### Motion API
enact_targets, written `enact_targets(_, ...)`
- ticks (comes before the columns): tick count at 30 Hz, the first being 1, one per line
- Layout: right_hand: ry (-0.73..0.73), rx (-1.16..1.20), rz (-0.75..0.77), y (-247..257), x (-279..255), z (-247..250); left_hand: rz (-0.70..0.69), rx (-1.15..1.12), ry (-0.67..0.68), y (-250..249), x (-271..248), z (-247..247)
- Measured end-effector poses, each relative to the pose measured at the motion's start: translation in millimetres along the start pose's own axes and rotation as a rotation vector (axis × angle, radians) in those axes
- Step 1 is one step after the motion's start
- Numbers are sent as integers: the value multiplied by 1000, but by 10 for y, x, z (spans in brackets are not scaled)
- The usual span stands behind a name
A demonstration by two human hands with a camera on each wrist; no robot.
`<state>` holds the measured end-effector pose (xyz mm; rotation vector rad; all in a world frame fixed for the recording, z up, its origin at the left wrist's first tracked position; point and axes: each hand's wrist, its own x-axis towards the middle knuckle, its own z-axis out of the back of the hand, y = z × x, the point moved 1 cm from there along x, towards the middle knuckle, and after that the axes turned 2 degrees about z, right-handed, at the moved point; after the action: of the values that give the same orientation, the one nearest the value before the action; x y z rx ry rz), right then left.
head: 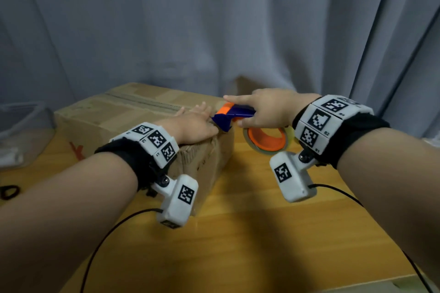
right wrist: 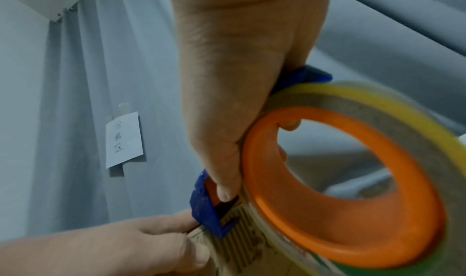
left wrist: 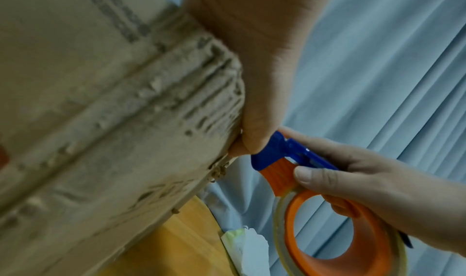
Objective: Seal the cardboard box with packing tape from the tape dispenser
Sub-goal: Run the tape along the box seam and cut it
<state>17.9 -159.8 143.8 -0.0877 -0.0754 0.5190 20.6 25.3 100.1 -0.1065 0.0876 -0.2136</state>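
A worn cardboard box (head: 123, 112) lies on the wooden table (head: 262, 233), its top flaps down along a centre seam. My left hand (head: 197, 121) rests flat on the box's near right end, fingers straight over the top. Its thumb (left wrist: 248, 140) presses the box's edge (left wrist: 100, 120). My right hand (head: 266, 107) grips the blue and orange tape dispenser (head: 234, 113), with the index finger stretched along its top. The dispenser's blue head (left wrist: 272, 156) sits against the box's top right edge, right beside the left thumb. The tape roll (head: 266, 141) on its orange core (right wrist: 327, 230) hangs beyond the box's side.
A clear plastic container (head: 21, 131) stands at the far left. A grey curtain (head: 238, 31) hangs close behind the box, with a paper note (right wrist: 124, 142) stuck on it. Black cables (head: 107, 233) trail across the table. Crumpled white paper (left wrist: 249, 250) lies by the table's far edge.
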Motion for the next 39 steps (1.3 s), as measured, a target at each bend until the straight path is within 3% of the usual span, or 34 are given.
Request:
enact_targets(8,-165,119,-76,-86,-208,-127,-16,-23,-27,-33,-31,-10)
enact_targets(23,-162,225,-88,-150,-562,-294,-6,4,-11,-54,-31,-24)
enact_targets(33,-213,62,-94,-220,-507,5,-16,-4,-47,4,28,-51)
enact_targets(39,-167,103,-125,-221,-522,-304,-6,29,-3,-25,9,-43)
